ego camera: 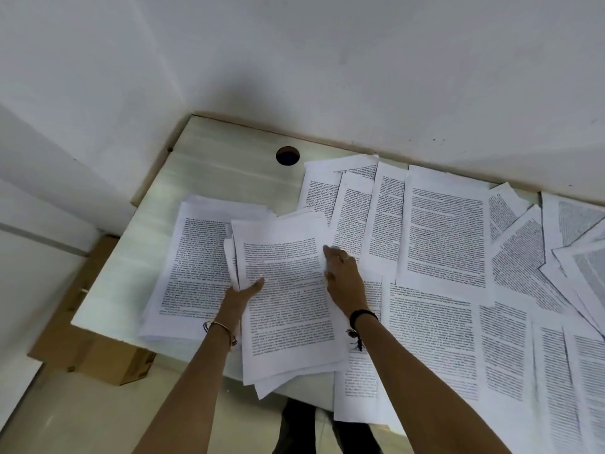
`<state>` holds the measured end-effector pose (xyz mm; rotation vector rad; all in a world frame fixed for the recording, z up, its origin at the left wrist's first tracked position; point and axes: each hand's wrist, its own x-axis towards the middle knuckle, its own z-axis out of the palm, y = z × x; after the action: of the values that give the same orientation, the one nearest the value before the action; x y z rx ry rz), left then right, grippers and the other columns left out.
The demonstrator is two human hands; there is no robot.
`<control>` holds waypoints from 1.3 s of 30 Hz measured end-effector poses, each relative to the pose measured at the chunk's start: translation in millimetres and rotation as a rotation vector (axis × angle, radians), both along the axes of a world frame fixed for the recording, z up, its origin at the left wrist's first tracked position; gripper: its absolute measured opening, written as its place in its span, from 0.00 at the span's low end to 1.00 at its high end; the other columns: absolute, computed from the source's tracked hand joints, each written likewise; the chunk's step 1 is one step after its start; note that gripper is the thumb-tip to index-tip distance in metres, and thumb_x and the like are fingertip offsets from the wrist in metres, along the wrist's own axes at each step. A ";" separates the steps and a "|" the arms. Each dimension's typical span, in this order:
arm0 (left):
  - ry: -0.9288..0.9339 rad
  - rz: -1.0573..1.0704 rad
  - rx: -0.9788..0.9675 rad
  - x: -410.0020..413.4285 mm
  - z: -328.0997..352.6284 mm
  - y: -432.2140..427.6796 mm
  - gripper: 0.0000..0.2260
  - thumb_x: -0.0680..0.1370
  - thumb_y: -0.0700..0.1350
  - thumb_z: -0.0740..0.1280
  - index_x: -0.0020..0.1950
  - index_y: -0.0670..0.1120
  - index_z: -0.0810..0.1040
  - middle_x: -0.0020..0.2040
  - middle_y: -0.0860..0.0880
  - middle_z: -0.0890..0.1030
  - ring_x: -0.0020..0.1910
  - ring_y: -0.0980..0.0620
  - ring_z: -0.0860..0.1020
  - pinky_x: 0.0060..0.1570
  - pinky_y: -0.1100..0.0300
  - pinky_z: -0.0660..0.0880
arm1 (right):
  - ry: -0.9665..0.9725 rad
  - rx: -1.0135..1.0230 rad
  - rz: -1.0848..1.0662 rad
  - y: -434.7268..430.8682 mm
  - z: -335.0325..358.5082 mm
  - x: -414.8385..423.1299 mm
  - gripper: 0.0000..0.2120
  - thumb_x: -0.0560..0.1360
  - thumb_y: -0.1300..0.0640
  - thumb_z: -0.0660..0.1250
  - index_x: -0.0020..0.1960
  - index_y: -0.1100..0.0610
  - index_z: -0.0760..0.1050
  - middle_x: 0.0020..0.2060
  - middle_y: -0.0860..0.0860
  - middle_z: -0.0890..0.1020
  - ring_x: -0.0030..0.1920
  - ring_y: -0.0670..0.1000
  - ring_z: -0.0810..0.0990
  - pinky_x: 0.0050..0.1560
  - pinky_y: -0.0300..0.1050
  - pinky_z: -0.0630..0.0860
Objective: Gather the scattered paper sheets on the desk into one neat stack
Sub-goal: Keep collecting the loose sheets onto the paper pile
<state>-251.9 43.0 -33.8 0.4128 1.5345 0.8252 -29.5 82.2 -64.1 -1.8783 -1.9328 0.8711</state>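
1. White worktop (209,178) in a room corner, papered over.
2. Both hands hold the bundle (288,309): left hand (244,291) pinches its left edge, right hand (343,273) grips its right edge.
3. Gathering looks midway: loose sheets (445,231) lie right of the bundle.
4. Next, I judge: add those, square edges.

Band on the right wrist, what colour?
Black wristband, with a small dark charm hanging off it. Head view, the only one.
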 end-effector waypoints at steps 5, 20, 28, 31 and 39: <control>0.048 0.001 -0.026 2.6 -2.6 2.8 0.15 0.74 0.36 0.69 0.60 0.37 0.77 0.56 0.40 0.80 0.52 0.44 0.79 0.58 0.50 0.74 | -0.203 0.050 0.226 1.5 -2.4 -5.3 0.27 0.77 0.65 0.61 0.74 0.52 0.64 0.74 0.50 0.64 0.72 0.60 0.61 0.65 0.57 0.70; -0.073 -0.068 0.064 -9.3 0.6 14.3 0.15 0.80 0.52 0.62 0.59 0.43 0.76 0.49 0.44 0.83 0.45 0.48 0.82 0.44 0.54 0.81 | 0.447 -0.307 -0.328 20.9 27.4 41.9 0.25 0.77 0.52 0.66 0.71 0.57 0.64 0.54 0.51 0.78 0.52 0.52 0.77 0.45 0.43 0.71; 0.700 -0.217 0.063 15.3 -14.9 39.6 0.10 0.80 0.42 0.60 0.51 0.38 0.77 0.47 0.37 0.80 0.48 0.39 0.78 0.48 0.52 0.74 | 0.335 -0.189 -0.413 17.4 17.0 44.8 0.21 0.80 0.60 0.60 0.72 0.57 0.61 0.36 0.49 0.73 0.37 0.48 0.72 0.36 0.38 0.68; 0.852 -0.264 0.084 18.4 -11.3 48.6 0.11 0.80 0.42 0.60 0.49 0.36 0.77 0.46 0.36 0.80 0.48 0.38 0.78 0.42 0.55 0.69 | 0.297 -0.184 -0.342 22.5 15.6 47.9 0.24 0.78 0.65 0.61 0.73 0.58 0.60 0.40 0.53 0.75 0.39 0.50 0.74 0.38 0.40 0.68; 0.942 -0.351 0.086 23.3 -14.0 76.2 0.10 0.80 0.41 0.59 0.44 0.39 0.77 0.45 0.37 0.80 0.38 0.48 0.70 0.38 0.58 0.62 | 0.218 -0.159 -0.267 32.9 8.5 62.6 0.25 0.78 0.67 0.60 0.73 0.55 0.62 0.40 0.55 0.76 0.35 0.46 0.72 0.34 0.31 0.67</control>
<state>-228.7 119.2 -47.8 1.2162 2.1854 0.4146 33.2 115.1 -55.6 -1.9774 -1.4832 1.1169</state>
